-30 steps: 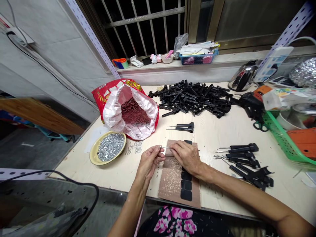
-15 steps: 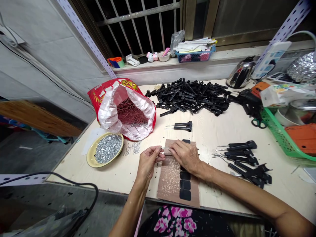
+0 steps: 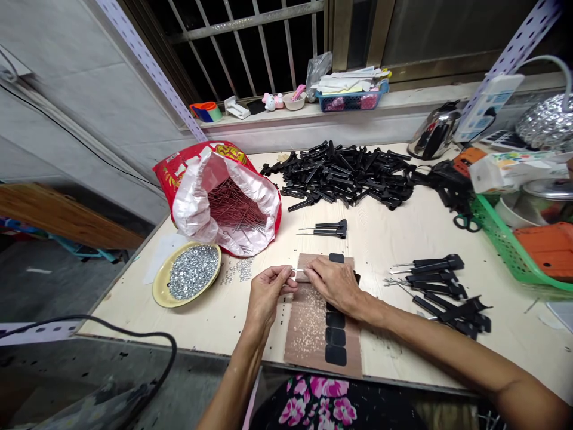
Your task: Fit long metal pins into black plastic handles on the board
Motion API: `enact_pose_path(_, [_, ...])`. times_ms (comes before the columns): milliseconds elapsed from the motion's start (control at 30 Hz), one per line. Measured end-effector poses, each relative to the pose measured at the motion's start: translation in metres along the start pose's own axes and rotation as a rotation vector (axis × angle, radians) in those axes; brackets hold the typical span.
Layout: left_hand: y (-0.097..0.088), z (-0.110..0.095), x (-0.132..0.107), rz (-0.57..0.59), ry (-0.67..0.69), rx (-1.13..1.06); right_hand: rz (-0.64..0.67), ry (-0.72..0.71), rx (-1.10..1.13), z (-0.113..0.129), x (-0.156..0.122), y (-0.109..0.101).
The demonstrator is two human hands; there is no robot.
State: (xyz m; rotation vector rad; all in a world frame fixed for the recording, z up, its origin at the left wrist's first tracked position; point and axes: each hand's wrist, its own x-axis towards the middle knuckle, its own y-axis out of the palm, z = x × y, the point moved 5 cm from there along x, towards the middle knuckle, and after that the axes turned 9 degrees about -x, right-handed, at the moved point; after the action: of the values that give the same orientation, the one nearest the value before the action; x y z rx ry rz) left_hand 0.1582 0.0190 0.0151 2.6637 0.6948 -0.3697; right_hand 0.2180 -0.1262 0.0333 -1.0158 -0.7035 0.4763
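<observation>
A thin pale metal rod (image 3: 299,270) spans the small gap between my two hands, above the brown cardboard (image 3: 304,352). My left hand (image 3: 267,291) pinches its left end between thumb and fingertips. My right hand (image 3: 333,283) is closed around the other end, back of the hand upward, and its fingers hide what joins there. A bit of black (image 3: 357,278) shows past the right knuckles, perhaps a handle. On the cardboard lie tiny pale pieces (image 3: 308,328) and a column of black rounded squares (image 3: 335,355), partly covered by my right hand.
Left stand a yellow bowl of small metal pieces (image 3: 157,292) and a red bag of reddish-brown rods (image 3: 163,170). Black handles (image 3: 349,173) are heaped at the back. Black-handled tools with metal shafts lie in a small group (image 3: 329,229) and a larger one (image 3: 443,280). A green basket (image 3: 505,251) is right.
My hands keep nearly the same pose on the rod. The black bit past my right hand shows a little more. The whole view has shifted slightly.
</observation>
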Motion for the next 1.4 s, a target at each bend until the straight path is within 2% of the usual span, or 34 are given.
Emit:
enact_pose_path(167, [-0.001, 0.003, 0.000, 0.027, -0.004, 0.037, -0.035, -0.069, 0.012, 0.003, -0.001, 0.000])
enact_pose_path(367, [-0.001, 0.004, -0.001, 0.032, 0.000, 0.062, 0.053, -0.032, 0.056, 0.000, -0.002, -0.002])
enact_pose_path(500, [-0.001, 0.006, -0.002, 0.035, -0.018, 0.056, 0.006, -0.105, 0.015, 0.002, -0.007, -0.002])
enact_pose_path(667, [0.000, 0.006, -0.004, 0.047, 0.006, 0.113, -0.024, -0.087, -0.065, 0.001, -0.010, -0.001])
enact_pose_path(800, [0.007, 0.012, -0.008, 0.090, -0.007, 0.160, 0.007, -0.048, -0.024, -0.006, -0.019, -0.009])
enact_pose_path(933, [0.024, 0.024, -0.014, 0.184, -0.017, 0.288, 0.029, 0.005, 0.070, -0.027, -0.038, -0.018])
enact_pose_path(1000, [0.030, 0.025, -0.015, 0.211, 0.066, 0.435, 0.026, 0.040, 0.059, -0.043, -0.045, -0.022])
enact_pose_path(1167, [0.034, 0.018, -0.020, 0.166, 0.574, 0.897, 0.033, 0.053, -0.172, -0.076, -0.051, -0.019])
enact_pose_path(1233, [0.035, 0.026, -0.022, 0.223, 0.701, 1.048, 0.031, -0.045, -0.240, -0.075, -0.057, -0.014])
enact_pose_path(1267, [0.036, 0.033, -0.023, 0.260, 0.738, 1.105, 0.035, -0.144, -0.254, -0.070, -0.061, -0.011])
enact_pose_path(1333, [0.036, 0.047, -0.024, 0.319, 0.767, 1.194, 0.058, -0.389, -0.250, -0.057, -0.070, -0.006])
enact_pose_path(1367, [0.036, 0.053, -0.024, 0.331, 0.771, 1.229, 0.063, -0.463, -0.243, -0.053, -0.074, -0.006])
enact_pose_path(1400, [0.035, 0.058, -0.024, 0.329, 0.774, 1.259, 0.059, -0.475, -0.242, -0.053, -0.074, -0.007])
